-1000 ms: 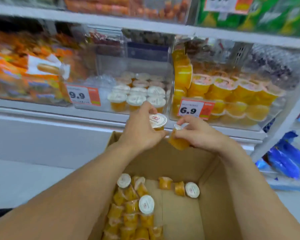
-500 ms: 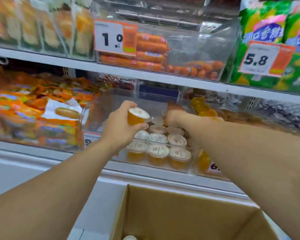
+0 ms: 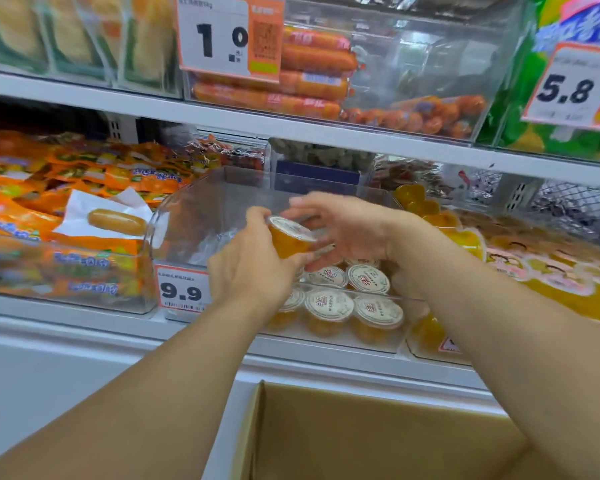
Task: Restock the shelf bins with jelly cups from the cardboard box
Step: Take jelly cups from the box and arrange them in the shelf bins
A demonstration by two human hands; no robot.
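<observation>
Now the placing step is underway: the left hand (image 3: 253,268) grips a jelly cup (image 3: 289,237) just above the clear bin (image 3: 378,336), while the right hand (image 3: 347,230) hovers loosely spread over the cup's lid, holding nothing. Next, I judge, the cup must go down upright into the empty space behind the seated cups (image 3: 329,306).

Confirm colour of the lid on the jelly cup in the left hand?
White lid with a small red mark, on the orange jelly cup the left hand grips; head view.
</observation>
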